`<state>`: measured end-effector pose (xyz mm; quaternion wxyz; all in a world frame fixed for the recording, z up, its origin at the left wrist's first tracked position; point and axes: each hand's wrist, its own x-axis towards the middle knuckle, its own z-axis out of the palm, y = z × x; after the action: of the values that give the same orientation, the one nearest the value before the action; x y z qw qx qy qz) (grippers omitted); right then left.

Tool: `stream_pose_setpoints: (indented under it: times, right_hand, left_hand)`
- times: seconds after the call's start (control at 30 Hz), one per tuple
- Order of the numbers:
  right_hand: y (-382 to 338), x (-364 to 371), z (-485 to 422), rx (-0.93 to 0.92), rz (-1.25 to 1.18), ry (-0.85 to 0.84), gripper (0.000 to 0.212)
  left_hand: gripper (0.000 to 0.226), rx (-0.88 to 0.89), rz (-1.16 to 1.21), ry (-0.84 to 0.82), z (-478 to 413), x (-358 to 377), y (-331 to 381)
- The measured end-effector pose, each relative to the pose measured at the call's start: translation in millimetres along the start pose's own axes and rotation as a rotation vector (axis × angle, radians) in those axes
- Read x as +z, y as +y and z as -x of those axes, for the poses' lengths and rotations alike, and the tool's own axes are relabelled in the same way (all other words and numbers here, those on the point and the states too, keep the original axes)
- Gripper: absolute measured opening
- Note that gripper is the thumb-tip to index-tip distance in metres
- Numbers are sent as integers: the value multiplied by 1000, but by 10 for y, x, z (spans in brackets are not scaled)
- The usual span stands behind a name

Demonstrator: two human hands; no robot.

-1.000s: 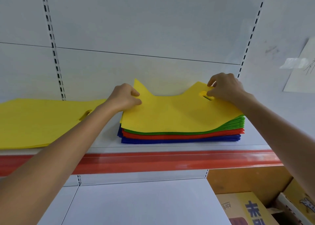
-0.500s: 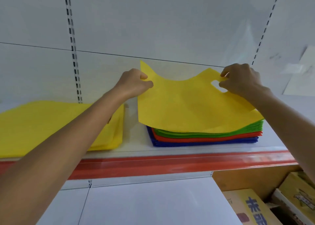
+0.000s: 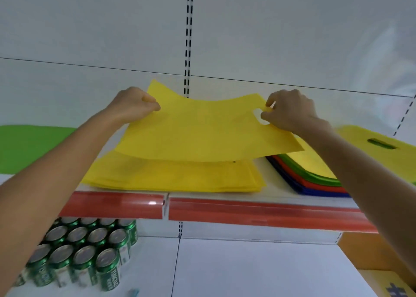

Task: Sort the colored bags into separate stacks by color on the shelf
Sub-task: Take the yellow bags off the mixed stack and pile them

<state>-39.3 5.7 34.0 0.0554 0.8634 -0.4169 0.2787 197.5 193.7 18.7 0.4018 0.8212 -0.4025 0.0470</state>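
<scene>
There were two hands, the left hand (image 3: 132,106) and the right hand (image 3: 290,111). Together they held one yellow bag (image 3: 202,134). Three piles of bags lay on the top shelf (image 3: 275,187): one green pile (image 3: 29,146), one yellow pile (image 3: 175,177) and one mixed pile (image 3: 315,179). The mixed pile showed four colours: yellow, green, red and blue. The bags inside each pile were too thin to count. Two red strips (image 3: 112,204) ran along the shelf's front edge. Below stood at least twelve green cans (image 3: 84,255), and an arm hid some more. One box (image 3: 394,283) with blue writing sat in the corner.
</scene>
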Motion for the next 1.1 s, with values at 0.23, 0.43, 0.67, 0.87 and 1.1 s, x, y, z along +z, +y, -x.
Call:
stream_pose_setpoints:
  times: [0.23,0.43,0.67,0.87,1.1]
  right_hand:
    - [-558,375,334,-2,-9,-143,36]
    - [-663,529,516,27,26,-190,32]
    - [-678,630,527,6,77,-244,30]
    - [-626,672,515,14,38,-266,30]
    - [-393,496,396,18,-63,-154,22]
  left_hand:
    - [35,-76,-48,-56,85,-134,-626]
    - [33,-104,-77,-104,195,-29,-873]
    - [36,-104,-120,-146,193,27,-1016]
    - [49,-86,-190,-189,138,66,-1068]
    - [52,-40,-310,-176,76,-21,-838]
